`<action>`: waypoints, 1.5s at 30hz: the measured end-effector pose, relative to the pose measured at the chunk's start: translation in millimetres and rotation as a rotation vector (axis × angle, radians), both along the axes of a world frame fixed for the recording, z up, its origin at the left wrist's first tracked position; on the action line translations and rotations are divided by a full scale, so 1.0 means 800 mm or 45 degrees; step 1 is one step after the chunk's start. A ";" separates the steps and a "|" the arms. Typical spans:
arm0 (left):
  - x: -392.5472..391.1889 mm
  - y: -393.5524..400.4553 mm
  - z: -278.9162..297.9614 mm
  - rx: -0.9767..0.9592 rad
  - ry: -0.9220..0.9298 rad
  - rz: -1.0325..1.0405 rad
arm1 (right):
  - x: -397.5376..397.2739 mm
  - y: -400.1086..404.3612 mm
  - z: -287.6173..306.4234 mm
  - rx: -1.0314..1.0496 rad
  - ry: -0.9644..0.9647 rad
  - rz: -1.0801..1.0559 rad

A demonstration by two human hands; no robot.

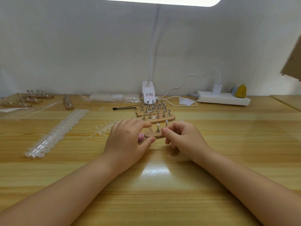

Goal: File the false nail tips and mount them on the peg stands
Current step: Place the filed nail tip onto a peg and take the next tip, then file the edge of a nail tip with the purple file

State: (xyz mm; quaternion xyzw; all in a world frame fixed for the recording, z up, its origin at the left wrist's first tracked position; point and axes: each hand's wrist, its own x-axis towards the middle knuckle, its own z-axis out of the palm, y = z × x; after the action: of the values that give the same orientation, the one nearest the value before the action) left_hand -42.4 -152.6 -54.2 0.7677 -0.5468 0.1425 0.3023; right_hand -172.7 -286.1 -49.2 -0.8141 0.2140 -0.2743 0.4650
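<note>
Sitting between hands — peg stand

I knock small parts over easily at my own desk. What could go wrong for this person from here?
1. The left hand pinches a clear nail tip right beside a thin peg; a slip might tip the stand.
2. The right hand crowds the same stand.
3. Loose tip strips lie near the left forearm and may get swept aside.

Both bare forearms reach forward over the table and come close together. The left hand curls, thumb opposite its fingers. The right hand curls too, fingertips bunched.
</note>
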 end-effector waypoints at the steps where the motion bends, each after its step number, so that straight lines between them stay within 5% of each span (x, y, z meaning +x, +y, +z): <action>1: 0.000 0.000 0.000 -0.022 -0.013 0.006 | 0.000 0.000 0.001 0.029 0.002 -0.006; 14: -0.003 -0.001 0.000 -0.238 -0.018 -0.128 | 0.002 0.001 0.001 0.032 0.043 -0.023; 23: -0.005 0.000 0.006 -0.374 0.579 -0.122 | 0.001 0.003 -0.003 -0.247 -0.050 -0.056; 32: -0.002 0.003 0.004 -0.373 0.452 -0.114 | -0.004 0.007 -0.005 -0.840 -0.028 0.129; 45: -0.008 0.000 0.004 -0.353 -0.010 -0.130 | 0.002 0.021 -0.003 -0.132 -0.103 0.165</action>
State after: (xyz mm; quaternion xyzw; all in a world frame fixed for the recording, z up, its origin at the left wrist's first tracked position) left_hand -48.6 -152.3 -51.3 0.6891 -0.5614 0.2042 0.4102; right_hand -171.0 -269.5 -51.2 -0.8375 0.1272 -0.2871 0.4472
